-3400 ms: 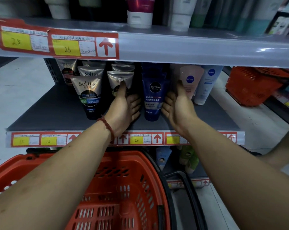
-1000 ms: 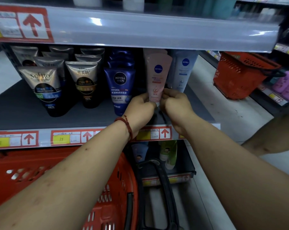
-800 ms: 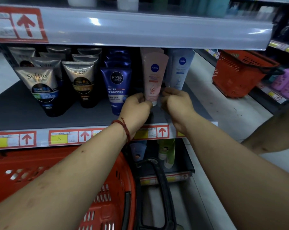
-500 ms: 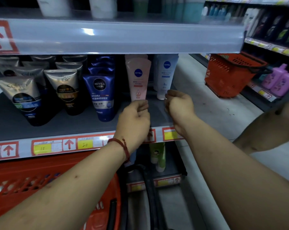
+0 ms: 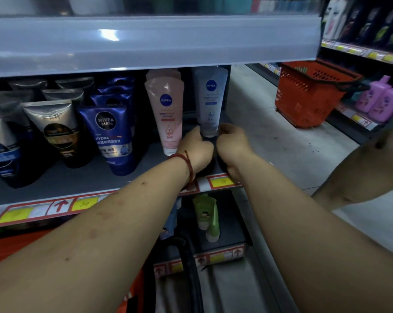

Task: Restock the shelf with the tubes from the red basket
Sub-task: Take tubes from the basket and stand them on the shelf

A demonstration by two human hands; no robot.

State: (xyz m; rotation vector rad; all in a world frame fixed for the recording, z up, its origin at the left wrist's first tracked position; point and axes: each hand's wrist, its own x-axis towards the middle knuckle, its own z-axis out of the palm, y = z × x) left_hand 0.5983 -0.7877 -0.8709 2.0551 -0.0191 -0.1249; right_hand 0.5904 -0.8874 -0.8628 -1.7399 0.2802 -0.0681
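Tubes stand cap-down in rows on the grey shelf. From the left there are silver-and-black tubes, blue Nivea Men tubes, pink Nivea tubes and a white Nivea tube at the right end. My left hand and my right hand close in from both sides on the white tube's cap, fingers curled around its lower end. The red basket shows only as a rim strip at the lower left, below my left forearm; its contents are hidden.
An upper shelf edge hangs just above the tube tops. Green tubes stand on the shelf below. A second red basket sits on the aisle floor at the right, beside purple bottles.
Both hands left the pink tube, drew back briefly, then moved right and took hold of the white tube's cap. The view swung right, sliding the basket out to the left.
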